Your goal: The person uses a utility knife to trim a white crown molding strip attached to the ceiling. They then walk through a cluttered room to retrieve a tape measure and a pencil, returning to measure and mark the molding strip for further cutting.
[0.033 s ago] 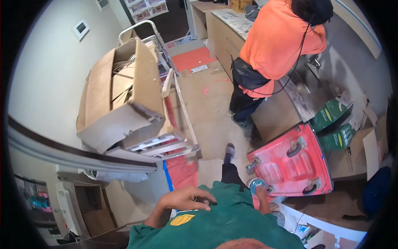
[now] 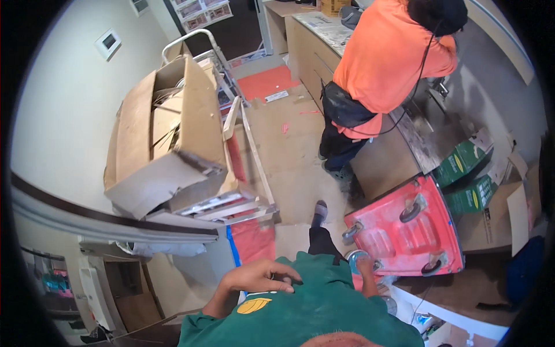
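Note:
My left hand (image 2: 261, 276) is held against the front of my green shirt (image 2: 324, 295). Its fingers are loosely bent and the thumb stands apart from them, with nothing visible between. My right hand (image 2: 365, 267) hangs low at my right side. In it is a round thing with a clear and teal look (image 2: 355, 258), whose exact kind I cannot make out. Close beyond that hand, a red wheeled dolly (image 2: 410, 225) stands tipped up, its underside and casters facing me.
A co-worker in an orange top (image 2: 376, 63) leans over the counter (image 2: 324, 49) at the right. At the left, a big cardboard box (image 2: 167, 127) of scraps rests near a stepladder (image 2: 217, 58). Green boxes (image 2: 474, 194) stand behind the dolly. Brown sheeting (image 2: 283, 168) covers the floor.
The view has shifted very slightly. My hands keep the same places, and nothing has been taken or let go.

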A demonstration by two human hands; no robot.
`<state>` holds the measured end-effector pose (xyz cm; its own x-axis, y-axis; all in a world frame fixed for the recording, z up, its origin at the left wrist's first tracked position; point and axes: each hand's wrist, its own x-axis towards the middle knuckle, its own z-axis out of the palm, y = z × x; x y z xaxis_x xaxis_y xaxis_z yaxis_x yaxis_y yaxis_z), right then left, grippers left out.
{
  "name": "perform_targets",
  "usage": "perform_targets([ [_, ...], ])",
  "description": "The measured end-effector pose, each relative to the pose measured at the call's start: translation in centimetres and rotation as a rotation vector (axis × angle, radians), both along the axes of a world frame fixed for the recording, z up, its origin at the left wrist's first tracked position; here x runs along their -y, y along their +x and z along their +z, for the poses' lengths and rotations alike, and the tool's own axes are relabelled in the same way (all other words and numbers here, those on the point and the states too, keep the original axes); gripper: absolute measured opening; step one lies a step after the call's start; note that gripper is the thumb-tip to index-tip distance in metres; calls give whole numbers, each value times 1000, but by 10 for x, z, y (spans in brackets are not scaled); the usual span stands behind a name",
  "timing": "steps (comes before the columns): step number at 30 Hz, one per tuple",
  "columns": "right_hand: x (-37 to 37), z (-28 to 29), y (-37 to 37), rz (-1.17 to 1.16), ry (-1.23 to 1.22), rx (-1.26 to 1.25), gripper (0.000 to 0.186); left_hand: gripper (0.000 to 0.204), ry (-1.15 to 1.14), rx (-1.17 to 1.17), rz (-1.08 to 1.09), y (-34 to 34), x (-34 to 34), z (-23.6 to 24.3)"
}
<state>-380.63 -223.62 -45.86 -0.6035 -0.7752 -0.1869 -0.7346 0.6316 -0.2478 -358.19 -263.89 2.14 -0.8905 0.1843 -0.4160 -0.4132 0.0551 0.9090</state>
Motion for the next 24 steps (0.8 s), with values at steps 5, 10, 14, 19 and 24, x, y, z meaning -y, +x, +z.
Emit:
perform_targets([
  [5, 120, -3, -149, -68, -174, -35, 17, 28, 9, -24, 63, -112, 66, 6],
  [10, 295, 171, -228, -312, -337, 376, 25, 27, -126, -93, 127, -204, 125, -30],
  [14, 385, 258, -264, -132, -340, 565, 32, 34, -504, 35, 431, -290, 161, -78],
  [19, 468, 362, -272, -96, -386, 1016, 31, 36, -828, -38, 206, -344, 215, -165],
  [24, 532, 410, -314, 58, -486, 1024, 30, 40, -587, 35, 113, -411, 304, -247],
])
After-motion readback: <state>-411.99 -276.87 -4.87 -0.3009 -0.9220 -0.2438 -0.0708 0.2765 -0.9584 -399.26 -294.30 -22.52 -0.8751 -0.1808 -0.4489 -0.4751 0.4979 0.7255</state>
